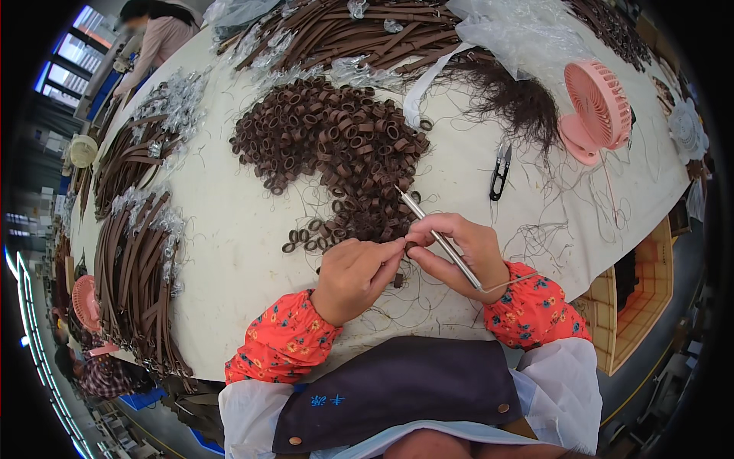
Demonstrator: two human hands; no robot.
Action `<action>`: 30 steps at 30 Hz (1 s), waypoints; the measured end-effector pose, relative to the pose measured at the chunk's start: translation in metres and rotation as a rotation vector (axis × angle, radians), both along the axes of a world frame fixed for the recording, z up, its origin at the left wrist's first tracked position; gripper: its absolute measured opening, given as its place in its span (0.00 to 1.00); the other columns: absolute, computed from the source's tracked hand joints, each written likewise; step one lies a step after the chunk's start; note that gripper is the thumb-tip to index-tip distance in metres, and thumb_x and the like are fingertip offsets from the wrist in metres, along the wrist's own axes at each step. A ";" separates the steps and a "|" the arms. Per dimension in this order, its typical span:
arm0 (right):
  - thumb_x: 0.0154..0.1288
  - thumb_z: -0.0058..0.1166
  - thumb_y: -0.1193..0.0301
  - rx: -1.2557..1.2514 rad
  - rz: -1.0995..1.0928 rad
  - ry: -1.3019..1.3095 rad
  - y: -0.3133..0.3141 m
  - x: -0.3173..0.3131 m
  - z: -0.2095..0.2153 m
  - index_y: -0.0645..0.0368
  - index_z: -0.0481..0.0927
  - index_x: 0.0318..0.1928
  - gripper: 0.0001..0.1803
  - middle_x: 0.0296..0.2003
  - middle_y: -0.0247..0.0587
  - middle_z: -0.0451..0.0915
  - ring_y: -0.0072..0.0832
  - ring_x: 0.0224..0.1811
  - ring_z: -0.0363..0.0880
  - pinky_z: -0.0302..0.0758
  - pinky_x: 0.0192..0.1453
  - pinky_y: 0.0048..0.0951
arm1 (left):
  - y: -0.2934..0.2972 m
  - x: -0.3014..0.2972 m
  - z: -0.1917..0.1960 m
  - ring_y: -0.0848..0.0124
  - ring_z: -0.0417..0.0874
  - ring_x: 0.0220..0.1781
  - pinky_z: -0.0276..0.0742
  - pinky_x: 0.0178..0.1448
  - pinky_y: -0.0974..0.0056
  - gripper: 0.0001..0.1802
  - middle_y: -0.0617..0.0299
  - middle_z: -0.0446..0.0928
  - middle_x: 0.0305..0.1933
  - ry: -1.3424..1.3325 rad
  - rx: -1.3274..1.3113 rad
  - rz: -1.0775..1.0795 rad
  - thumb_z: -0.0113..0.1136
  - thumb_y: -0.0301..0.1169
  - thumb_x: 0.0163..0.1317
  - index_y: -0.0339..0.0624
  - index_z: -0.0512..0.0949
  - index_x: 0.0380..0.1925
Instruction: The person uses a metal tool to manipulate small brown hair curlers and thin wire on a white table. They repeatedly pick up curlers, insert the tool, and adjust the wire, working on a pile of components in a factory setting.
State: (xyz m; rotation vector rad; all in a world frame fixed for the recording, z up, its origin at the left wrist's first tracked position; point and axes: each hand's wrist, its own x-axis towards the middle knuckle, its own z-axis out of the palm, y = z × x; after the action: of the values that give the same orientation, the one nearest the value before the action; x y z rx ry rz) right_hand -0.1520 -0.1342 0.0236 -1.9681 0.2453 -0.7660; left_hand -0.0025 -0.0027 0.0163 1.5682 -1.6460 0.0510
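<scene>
My left hand (354, 274) pinches a small brown strap loop (410, 246) between thumb and forefinger, its fingertips meeting those of the other hand. My right hand (461, 256) grips the same loop from the right side. Across the right hand lies a slim silver pen-shaped tool (449, 251), held in the fingers. Its thin pointed tip aims up and away toward the pile, and a thin bent rod or wire runs from its near end past the wrist. Just beyond my hands spreads a large heap of similar brown loops (359, 141), with a few loose ones at its near left.
Black thread snips (499, 172) and a pink fan (596, 107) stand right of the heap. Dark thread ends (520, 99) lie beyond. Bundled brown straps (138, 275) line the left; more straps (352, 38) lie at the back. A wooden crate (627, 298) is at right. Another person (157, 34) bends over far left.
</scene>
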 end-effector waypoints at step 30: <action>0.73 0.41 0.65 0.573 0.105 -0.129 -0.004 0.000 0.008 0.64 0.73 0.44 0.14 0.32 0.39 0.77 0.28 0.38 0.79 0.71 0.53 0.35 | 0.004 -0.005 -0.011 0.77 0.76 0.33 0.74 0.38 0.73 0.03 0.55 0.76 0.39 1.101 0.303 -0.130 0.41 0.24 0.71 0.37 0.63 0.42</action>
State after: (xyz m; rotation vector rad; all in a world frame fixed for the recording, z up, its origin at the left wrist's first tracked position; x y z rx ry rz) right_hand -0.1516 -0.1378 0.0314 -1.3754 0.2497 -0.6612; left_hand -0.0071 0.0011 0.0051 1.2849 -0.8643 -0.9910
